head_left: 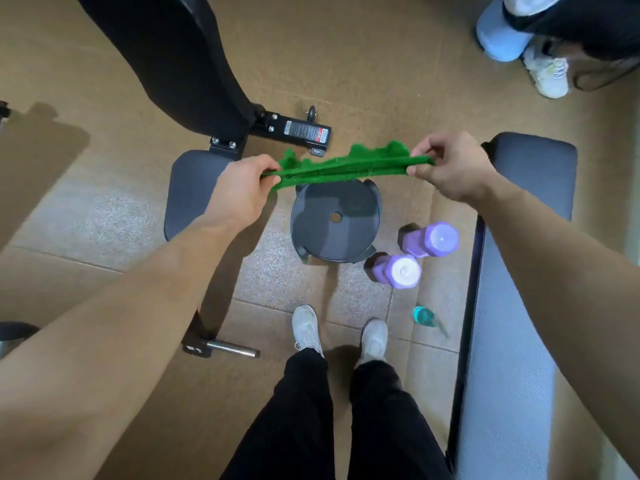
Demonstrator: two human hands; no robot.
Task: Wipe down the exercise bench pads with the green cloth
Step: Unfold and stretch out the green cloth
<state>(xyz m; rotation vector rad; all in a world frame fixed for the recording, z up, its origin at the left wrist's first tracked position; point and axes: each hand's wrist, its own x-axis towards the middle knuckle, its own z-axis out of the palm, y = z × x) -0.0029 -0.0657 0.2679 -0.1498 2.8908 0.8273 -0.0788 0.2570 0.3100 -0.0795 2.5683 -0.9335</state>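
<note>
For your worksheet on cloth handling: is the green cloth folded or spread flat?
Folded. The green cloth shows stacked layers, stretched taut between the left hand and right hand, each pinching one end.

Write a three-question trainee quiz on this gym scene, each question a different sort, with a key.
1. True or false: the green cloth is stretched between the left hand and the right hand.
2. Multiple choice: what lies on the floor directly below the cloth? A) a black weight plate B) a yoga ball C) a kettlebell
3. Fill in: the two purple dumbbells stand on end between the weight plate and the ____ bench pad at the person's right.

Key: 1 true; 2 A; 3 grey
</note>
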